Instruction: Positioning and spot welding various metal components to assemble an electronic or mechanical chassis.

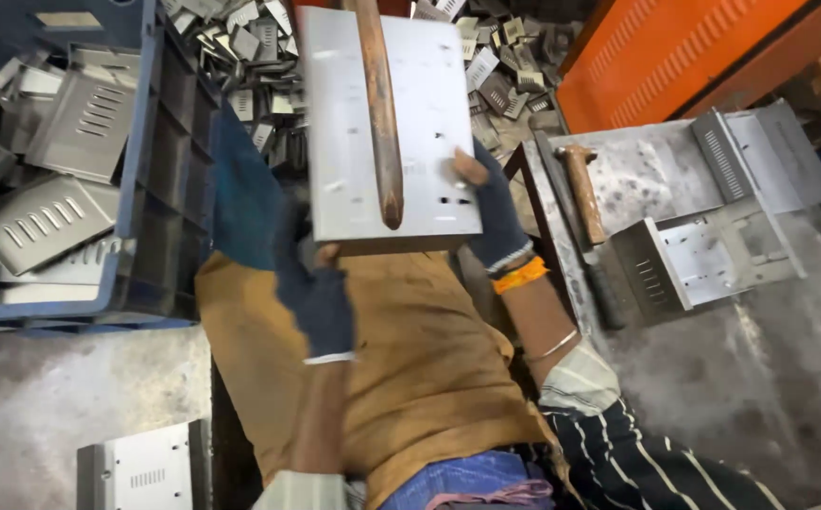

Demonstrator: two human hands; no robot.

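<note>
Flat metal panel (387,123) being clamped at near corners by gloved left hand (318,293) and right hand (497,219); level, firm grip advisable beneath wooden rod (379,104).

Floor (33,397) grey concrete, dusty and scuffed; a blue plastic crate (151,170) stands on it at left, filled with louvred grey sheet-metal panels (42,217). Heap of small grey metal offcuts (259,57) on the floor beyond the crate, an orange metal cabinet (675,47) at upper right. Steel worktop (760,359) at right, surface worn and stained, a bent metal box part (703,255) near its left edge; light even, diffuse.
</note>
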